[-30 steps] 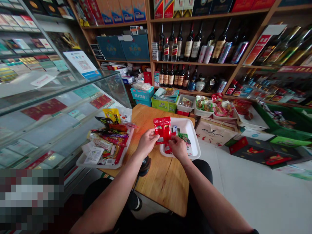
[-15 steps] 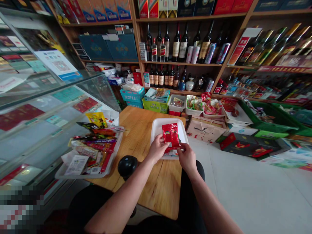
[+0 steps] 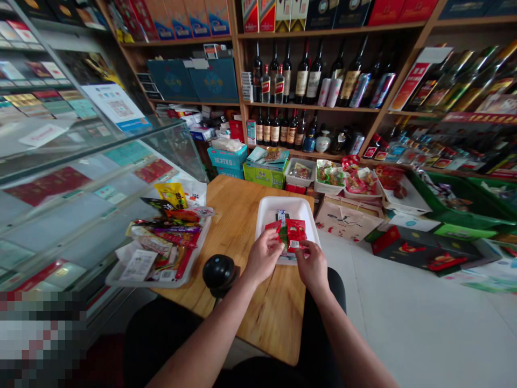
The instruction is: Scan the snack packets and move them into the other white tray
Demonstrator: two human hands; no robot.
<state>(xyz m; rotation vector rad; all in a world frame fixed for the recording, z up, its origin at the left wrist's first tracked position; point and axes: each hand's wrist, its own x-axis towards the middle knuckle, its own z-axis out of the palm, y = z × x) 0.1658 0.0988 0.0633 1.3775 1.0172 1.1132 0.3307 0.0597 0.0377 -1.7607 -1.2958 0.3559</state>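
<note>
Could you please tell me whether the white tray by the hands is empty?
Not empty: a green packet shows inside the white tray, with bare white at its far side.

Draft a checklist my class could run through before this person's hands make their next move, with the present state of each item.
1. Larger red packet over the white tray: ok.
2. Right hand at that packet's lower corner: ok.
3. Left hand clear of the smaller red piece: not ok, fingers overlap it in view.
4. Larger red packet resting on tray contents: cannot tell.
5. Black device outside the white tray: ok.
</note>
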